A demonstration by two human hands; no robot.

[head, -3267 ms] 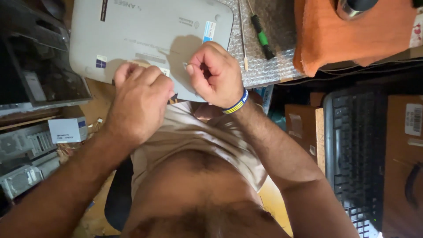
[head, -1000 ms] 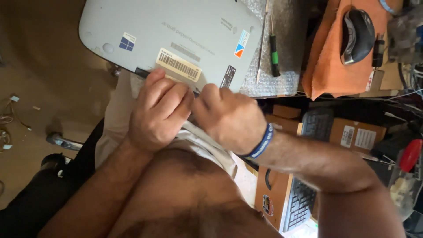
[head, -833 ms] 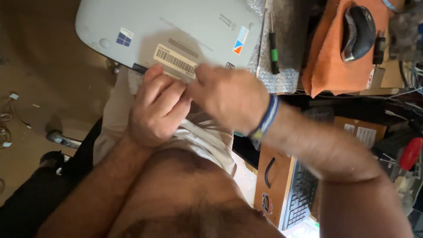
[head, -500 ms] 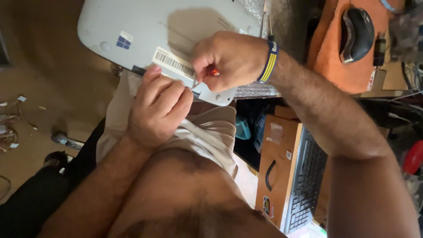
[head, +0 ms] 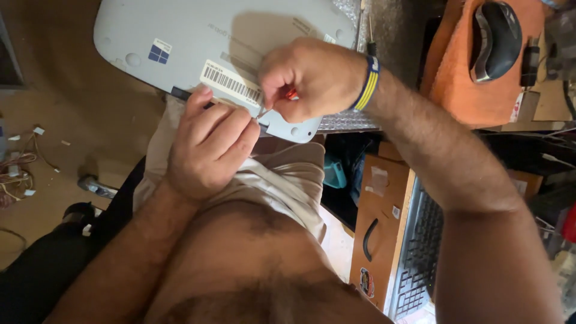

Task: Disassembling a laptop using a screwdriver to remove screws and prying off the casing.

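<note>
Brown floor fills the left of my view, with loose wires (head: 15,171) and small scraps lying on it, and a crowded desk edge runs along the top right. On my lap, resting partly on the beige shorts (head: 276,183), I see a grey laptop (head: 198,42) turned bottom side up, with a white barcode sticker (head: 231,84) and a small blue square sticker (head: 159,53) on its underside. A sheet of bubble wrap (head: 351,120) lies under its far edge.

My left hand (head: 207,147) is curled against the near edge of the laptop, its fingers (head: 225,129) bent and pressing on the case just beside the barcode sticker. My right hand (head: 306,78) is closed around a small screwdriver (head: 282,101) with a red handle; only a bit of the red shows between the fingers, and the thin metal tip points down at the laptop's near edge, right next to my left fingertips. A blue and yellow wristband (head: 367,83) sits on my right wrist.

Off to the right, a black mouse (head: 495,39) lies on an orange cloth (head: 474,90). Lower down I see a black keyboard (head: 420,252) standing beside a brown cardboard box (head: 378,240).
</note>
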